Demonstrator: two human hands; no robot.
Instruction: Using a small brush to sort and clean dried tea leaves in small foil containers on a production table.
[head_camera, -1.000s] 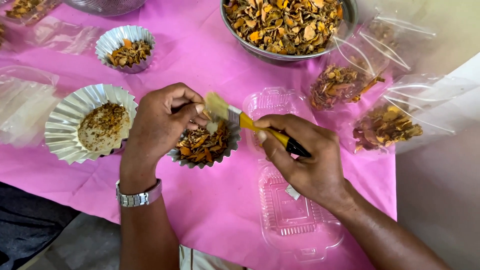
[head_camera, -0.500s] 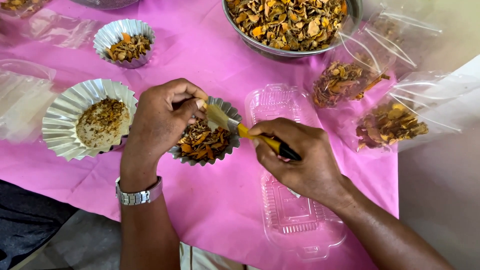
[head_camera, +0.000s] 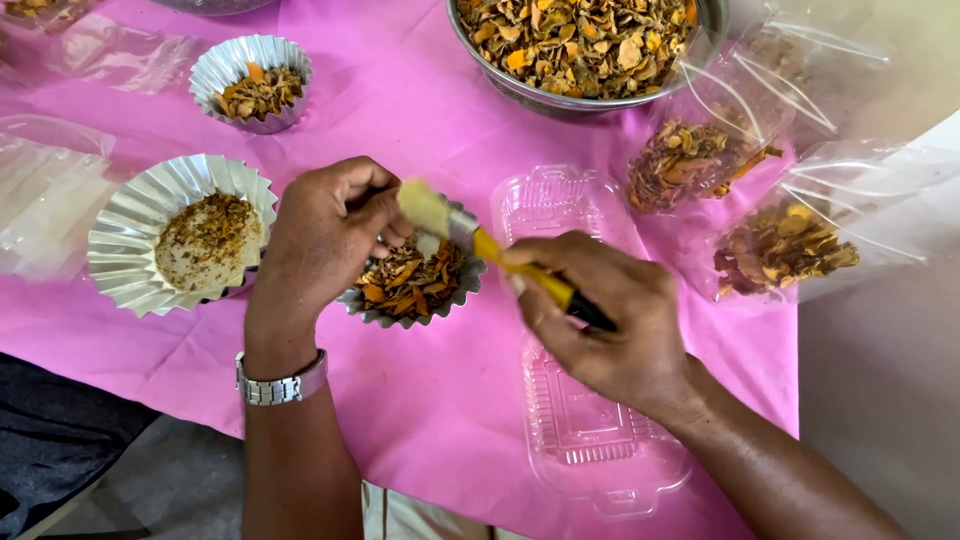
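My right hand (head_camera: 610, 320) grips a small paintbrush (head_camera: 480, 240) with a yellow handle and pale bristles. The bristles reach over a fluted foil cup (head_camera: 415, 290) filled with orange and brown dried pieces. My left hand (head_camera: 325, 235) is curled at the cup's left rim, fingers pinched on something small that I cannot make out. A silver watch (head_camera: 280, 385) sits on my left wrist. Under my right hand lies an open clear plastic clamshell box (head_camera: 585, 430) on the pink cloth (head_camera: 420, 410).
A larger foil cup (head_camera: 175, 235) with crumbly powder stands at the left, and a smaller one (head_camera: 250, 85) with dried pieces behind it. A steel bowl (head_camera: 585, 45) of dried pieces sits at the back. Clear bags (head_camera: 780, 245) of pieces lie at the right.
The brush has swung left and up over the foil cup while my left hand stays at the rim. The view has shifted slightly downward.
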